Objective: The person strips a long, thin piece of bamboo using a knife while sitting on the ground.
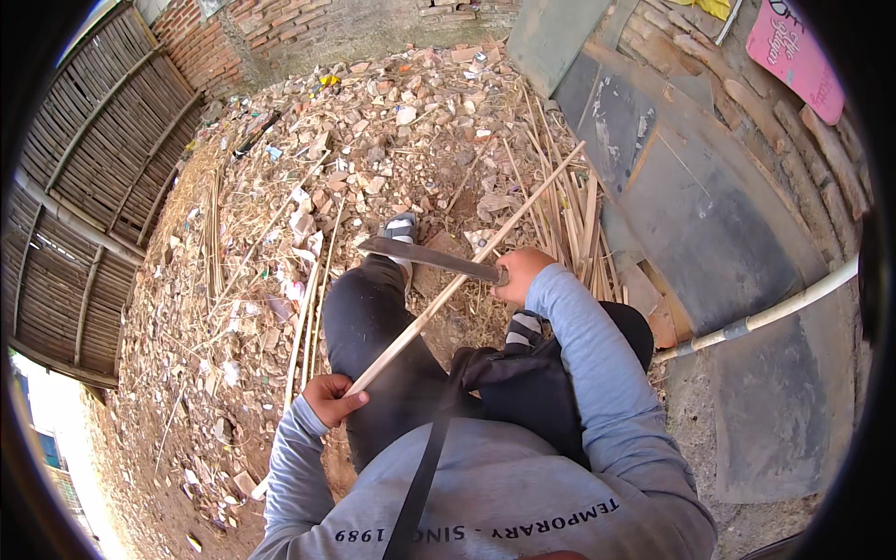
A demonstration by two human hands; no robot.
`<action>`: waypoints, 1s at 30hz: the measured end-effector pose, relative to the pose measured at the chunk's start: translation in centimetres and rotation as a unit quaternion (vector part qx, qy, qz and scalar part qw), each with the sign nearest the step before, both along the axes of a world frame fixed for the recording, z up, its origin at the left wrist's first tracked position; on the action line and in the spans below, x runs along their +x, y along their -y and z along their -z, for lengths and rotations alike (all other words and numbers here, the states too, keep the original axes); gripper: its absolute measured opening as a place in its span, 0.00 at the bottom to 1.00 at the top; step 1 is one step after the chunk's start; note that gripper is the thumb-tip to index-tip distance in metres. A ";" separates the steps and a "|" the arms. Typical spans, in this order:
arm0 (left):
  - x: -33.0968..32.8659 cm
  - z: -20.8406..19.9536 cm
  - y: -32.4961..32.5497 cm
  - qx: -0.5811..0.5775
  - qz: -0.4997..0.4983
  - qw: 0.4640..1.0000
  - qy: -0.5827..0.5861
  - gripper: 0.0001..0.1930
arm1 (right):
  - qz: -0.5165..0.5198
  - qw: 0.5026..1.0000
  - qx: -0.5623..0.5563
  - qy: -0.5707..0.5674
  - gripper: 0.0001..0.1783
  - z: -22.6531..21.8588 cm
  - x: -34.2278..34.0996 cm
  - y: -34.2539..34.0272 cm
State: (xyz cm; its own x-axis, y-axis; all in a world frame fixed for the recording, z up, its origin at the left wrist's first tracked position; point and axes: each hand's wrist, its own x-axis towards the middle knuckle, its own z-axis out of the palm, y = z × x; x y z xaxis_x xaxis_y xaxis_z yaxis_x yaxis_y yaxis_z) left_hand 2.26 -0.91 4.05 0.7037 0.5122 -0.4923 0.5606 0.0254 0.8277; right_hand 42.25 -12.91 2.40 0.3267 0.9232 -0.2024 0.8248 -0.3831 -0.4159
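My left hand (336, 399) is closed round the near end of a long pale bamboo strip (420, 322), which slants up and away to the right across my lap. In my right hand (525, 274) is the handle of a machete (429, 259). Its dark, broad blade points left and crosses the strip just beyond my knees; whether the edge touches the strip I cannot tell. The handle is mostly hidden by my fingers. Both forearms are in grey-blue sleeves, and a black strap (427, 476) runs down my front.
Several split bamboo strips (588, 224) lie right of my feet, and more strips (313, 303) lie to the left. Broken brick and litter (280, 224) cover the ground. Dark flat panels (700, 224) and a pale pole (765, 313) lie at the right. A bamboo slat wall (84, 140) stands left.
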 end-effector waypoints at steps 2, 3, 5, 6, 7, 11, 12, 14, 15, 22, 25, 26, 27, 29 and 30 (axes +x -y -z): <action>0.3 -0.4 0.3 0.000 -0.009 1.000 -0.002 0.19 | 0.016 0.998 -0.063 -0.008 0.25 -1.1 0.7 -0.3; 0.5 -0.6 0.4 -0.001 -0.012 1.000 -0.001 0.19 | 0.034 0.998 -0.051 -0.005 0.25 -0.8 1.1 -0.2; 0.6 -0.7 0.5 0.009 -0.007 1.000 -0.005 0.19 | 0.070 0.997 -0.027 0.000 0.25 0.3 2.1 -0.1; 0.5 -0.7 0.4 0.014 -0.005 1.000 -0.004 0.19 | 0.066 0.997 -0.027 0.008 0.25 0.1 2.0 -0.2; 0.3 -0.7 0.4 0.019 -0.003 1.000 -0.004 0.19 | 0.061 0.998 -0.026 0.015 0.25 0.0 1.6 -0.2; 0.3 -0.5 0.1 0.014 0.012 1.000 -0.003 0.19 | 0.027 1.000 -0.004 0.016 0.24 0.8 0.9 -0.1; 0.2 -0.4 0.1 0.012 0.010 1.000 -0.004 0.18 | 0.007 1.000 0.005 0.024 0.23 0.6 0.5 -0.2; 0.0 -0.2 0.0 0.007 0.005 1.000 -0.005 0.18 | 0.008 1.000 -0.012 -0.001 0.22 -0.3 0.3 -0.1; 0.0 -0.3 0.0 0.012 0.002 1.000 -0.012 0.17 | 0.010 1.000 -0.022 -0.014 0.22 -0.7 0.3 -0.1; 0.3 -0.5 0.2 0.018 -0.003 1.000 -0.019 0.17 | 0.068 0.997 -0.023 -0.019 0.25 0.1 2.1 0.1; 0.3 -0.5 0.2 0.013 -0.004 1.000 -0.019 0.17 | 0.063 0.998 -0.026 -0.018 0.26 0.2 2.1 0.1; 0.3 -0.6 0.2 0.012 -0.002 1.000 -0.019 0.17 | 0.062 0.998 -0.025 -0.015 0.26 0.2 2.0 0.0; 0.3 -0.6 0.2 0.012 0.000 1.000 -0.020 0.17 | 0.061 0.998 -0.023 -0.014 0.26 0.1 1.9 0.0; 0.3 -0.5 0.2 0.012 -0.001 1.000 -0.016 0.17 | 0.054 0.998 -0.020 -0.013 0.26 0.2 1.8 0.0; 0.2 -0.5 0.2 0.013 -0.002 1.000 -0.014 0.17 | 0.050 0.998 -0.018 -0.013 0.26 0.2 1.8 0.0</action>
State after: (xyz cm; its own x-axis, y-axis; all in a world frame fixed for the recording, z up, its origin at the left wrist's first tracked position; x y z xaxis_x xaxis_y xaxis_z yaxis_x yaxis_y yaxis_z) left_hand 2.50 -1.12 4.56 0.6878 0.5277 -0.4984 0.5831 0.0072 0.8124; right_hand 44.00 -12.90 2.24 0.4121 0.8779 -0.2441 0.7708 -0.4787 -0.4204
